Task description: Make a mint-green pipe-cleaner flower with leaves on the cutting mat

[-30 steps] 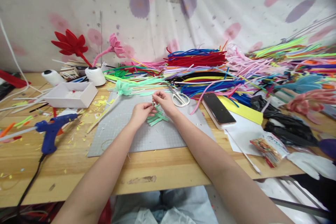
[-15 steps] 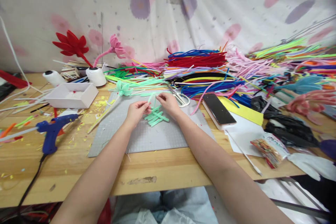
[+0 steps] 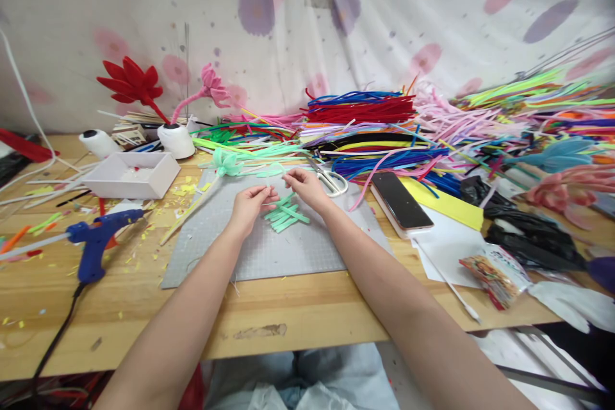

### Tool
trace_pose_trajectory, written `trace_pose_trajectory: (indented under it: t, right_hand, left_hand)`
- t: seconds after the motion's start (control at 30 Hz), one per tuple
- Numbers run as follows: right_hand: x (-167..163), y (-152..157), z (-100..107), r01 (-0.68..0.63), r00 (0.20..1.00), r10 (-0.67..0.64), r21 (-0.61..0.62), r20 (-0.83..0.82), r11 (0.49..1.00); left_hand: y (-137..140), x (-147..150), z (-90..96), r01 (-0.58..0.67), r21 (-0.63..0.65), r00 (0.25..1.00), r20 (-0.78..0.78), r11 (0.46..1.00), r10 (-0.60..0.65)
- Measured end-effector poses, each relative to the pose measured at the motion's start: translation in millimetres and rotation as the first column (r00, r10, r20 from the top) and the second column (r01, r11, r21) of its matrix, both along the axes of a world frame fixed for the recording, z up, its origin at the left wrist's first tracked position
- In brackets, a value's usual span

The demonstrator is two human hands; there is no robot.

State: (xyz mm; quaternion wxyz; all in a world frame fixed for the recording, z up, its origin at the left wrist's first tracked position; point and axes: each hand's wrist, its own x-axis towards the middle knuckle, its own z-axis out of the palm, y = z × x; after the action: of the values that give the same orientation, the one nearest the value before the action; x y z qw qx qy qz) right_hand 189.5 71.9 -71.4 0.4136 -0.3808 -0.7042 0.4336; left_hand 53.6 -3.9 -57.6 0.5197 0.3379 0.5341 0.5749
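Observation:
My left hand is closed in a pinch on one end of a mint-green pipe cleaner. The strand bows up in a thin arc towards my right hand, whose fingers pinch its other end. Just below the hands, several short mint-green pipe cleaner pieces lie crossed in a pile on the grey cutting mat. White-handled scissors lie right beside my right hand. A mint-green pipe cleaner flower on a pale stem rests at the mat's upper left edge.
A blue glue gun and a white box are at the left. Bundles of coloured pipe cleaners line the back. A phone, yellow card and snack packet lie at the right.
The pipe cleaner between my hands has gone from a narrow upright loop to a wider arc. My hands have barely moved.

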Motion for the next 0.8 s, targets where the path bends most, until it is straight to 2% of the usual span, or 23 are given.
trace_pose_trajectory:
  t: [0.07,0.17,0.33,0.5,0.63,0.8]
  right_hand:
    - [-1.5,-1.6,2.0,-0.100,0.990,0.092,-0.075,-0.104,0.992]
    - [-4.3,-5.7,3.0,-0.166,0.980,0.158,-0.061,-0.120,0.984]
    - [-8.3,-8.5,-1.8,-0.103,0.995,0.102,0.070,0.016,0.992]
    - [-9.7,-7.2,-5.4,-0.066,0.998,0.062,0.154,0.026,0.986]
    - [-10.3,-9.5,-3.8,-0.057,0.998,0.052,0.154,0.040,0.986]
    - [-11.8,-13.6,-0.7,-0.069,0.997,0.067,0.076,0.040,0.995]
  left_hand:
    - [0.0,1.6,-0.3,-0.029,-0.022,1.000,0.002,0.999,0.029]
    - [-0.3,3.3,-0.8,-0.015,-0.033,1.000,0.010,0.999,0.015]
    - [-1.4,4.4,-1.9,0.020,-0.014,1.000,0.001,1.000,-0.020]
    - [-1.6,4.5,-2.4,0.032,-0.032,0.999,-0.014,0.999,-0.032]
    - [-0.2,4.2,-4.0,0.047,-0.048,0.999,-0.019,0.998,-0.048]
    - [1.1,5.4,-5.2,0.059,-0.047,0.996,-0.060,0.997,-0.062]
